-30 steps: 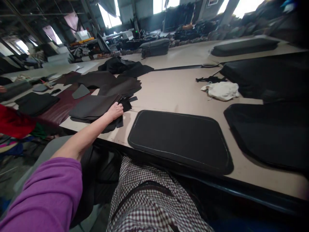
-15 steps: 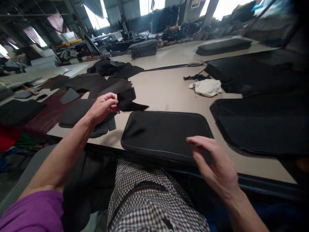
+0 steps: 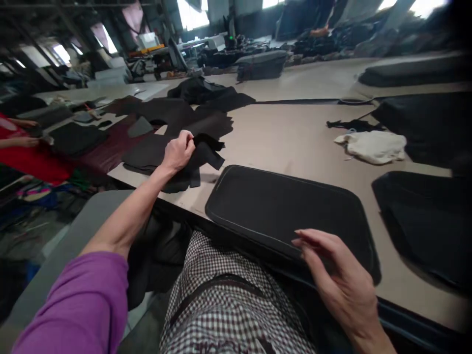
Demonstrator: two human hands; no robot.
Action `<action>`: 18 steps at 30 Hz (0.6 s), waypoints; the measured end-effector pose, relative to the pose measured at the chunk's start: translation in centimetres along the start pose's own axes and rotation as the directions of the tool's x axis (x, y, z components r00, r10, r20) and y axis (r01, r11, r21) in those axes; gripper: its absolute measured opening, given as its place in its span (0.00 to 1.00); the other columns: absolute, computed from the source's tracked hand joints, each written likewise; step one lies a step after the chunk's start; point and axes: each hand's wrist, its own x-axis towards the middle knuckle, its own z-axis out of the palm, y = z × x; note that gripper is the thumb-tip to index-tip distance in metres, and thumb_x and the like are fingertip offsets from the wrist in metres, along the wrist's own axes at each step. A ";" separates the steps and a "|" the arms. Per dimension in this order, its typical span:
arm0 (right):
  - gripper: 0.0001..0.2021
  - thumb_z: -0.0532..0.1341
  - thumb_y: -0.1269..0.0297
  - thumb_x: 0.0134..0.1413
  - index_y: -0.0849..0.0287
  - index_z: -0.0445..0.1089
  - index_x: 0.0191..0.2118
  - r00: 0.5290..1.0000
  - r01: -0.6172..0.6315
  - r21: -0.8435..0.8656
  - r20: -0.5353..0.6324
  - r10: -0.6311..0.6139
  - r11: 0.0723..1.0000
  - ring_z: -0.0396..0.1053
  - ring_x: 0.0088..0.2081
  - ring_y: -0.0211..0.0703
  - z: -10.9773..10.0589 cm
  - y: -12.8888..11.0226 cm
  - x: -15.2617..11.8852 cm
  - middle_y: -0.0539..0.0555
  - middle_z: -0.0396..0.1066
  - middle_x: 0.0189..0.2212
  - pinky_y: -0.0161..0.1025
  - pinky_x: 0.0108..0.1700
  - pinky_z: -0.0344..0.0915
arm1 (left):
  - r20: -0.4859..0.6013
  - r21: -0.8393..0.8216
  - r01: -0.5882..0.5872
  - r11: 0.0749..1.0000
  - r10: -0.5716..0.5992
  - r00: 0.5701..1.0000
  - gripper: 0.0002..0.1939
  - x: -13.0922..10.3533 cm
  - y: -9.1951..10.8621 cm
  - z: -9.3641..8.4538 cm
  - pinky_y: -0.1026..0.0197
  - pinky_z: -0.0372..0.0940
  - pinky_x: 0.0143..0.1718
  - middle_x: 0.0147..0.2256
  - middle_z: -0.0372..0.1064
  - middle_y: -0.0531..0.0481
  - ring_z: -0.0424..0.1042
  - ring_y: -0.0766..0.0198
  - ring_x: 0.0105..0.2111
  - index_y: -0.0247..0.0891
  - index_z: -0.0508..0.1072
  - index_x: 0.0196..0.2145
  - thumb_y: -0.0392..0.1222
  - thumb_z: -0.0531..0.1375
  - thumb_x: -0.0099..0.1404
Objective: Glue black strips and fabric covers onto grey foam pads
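My left hand (image 3: 179, 151) is closed on a thin black fabric piece (image 3: 208, 150) with strip-like ends. It holds this above a stack of dark cut pieces (image 3: 142, 153) on the table. In front of me lies a flat black panel (image 3: 283, 204) with rounded corners and a pale stitched line along its border. My right hand (image 3: 339, 280) hovers over the panel's near right part, thumb and fingers loosely curved and slightly apart. Nothing shows between them.
A crumpled white cloth (image 3: 374, 146) lies beyond the panel, beside black straps (image 3: 354, 124). More black panels (image 3: 431, 221) sit on the right. Large dark cut sheets (image 3: 177, 114) spread across the left. A person in red (image 3: 33, 152) works at far left.
My left hand has brought the black fabric piece back over the dark stack, and the piece now hangs lower. The view has swung left, so the panel appears further right.
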 end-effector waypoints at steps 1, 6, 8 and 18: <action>0.14 0.63 0.65 0.68 0.50 0.73 0.56 1.000 0.008 0.007 0.016 -0.008 1.000 0.79 0.42 0.45 0.3 0.1 -0.2 0.55 0.75 0.51 0.44 0.48 0.77 | 0.036 0.151 -0.034 0.988 0.028 0.999 0.12 0.8 -1.5 0.0 0.49 0.65 0.52 0.42 0.77 0.40 0.77 0.49 0.47 0.39 0.70 0.50 0.42 0.52 0.73; 0.14 0.64 0.64 0.66 0.50 0.74 0.56 0.992 0.042 0.033 0.114 -0.045 0.999 0.79 0.43 0.46 1.9 0.5 -0.7 0.55 0.75 0.50 0.46 0.52 0.76 | 0.143 0.357 -0.169 0.919 0.125 0.982 0.26 -0.7 -7.3 -2.4 0.44 0.54 0.63 0.63 0.66 0.32 0.66 0.44 0.62 0.35 0.66 0.63 0.43 0.59 0.71; 0.13 0.64 0.63 0.66 0.50 0.74 0.55 0.984 0.041 0.038 0.169 -0.047 0.998 0.79 0.42 0.46 2.4 0.7 -0.8 0.54 0.76 0.49 0.46 0.52 0.77 | 0.057 0.366 -0.081 0.927 0.065 0.996 0.24 -3.6 -9.6 -5.0 0.48 0.59 0.59 0.59 0.70 0.36 0.69 0.46 0.58 0.38 0.67 0.62 0.47 0.59 0.71; 0.12 0.61 0.69 0.68 0.50 0.74 0.54 0.904 0.200 0.201 0.340 -0.259 0.959 0.78 0.40 0.41 5.7 -0.7 1.4 0.54 0.76 0.45 0.36 0.46 0.78 | 0.275 0.630 0.297 0.717 -0.564 0.778 0.29 -25.7 -20.2 -9.4 0.53 0.68 0.44 0.49 0.74 0.34 0.74 0.45 0.48 0.38 0.74 0.46 0.67 0.64 0.61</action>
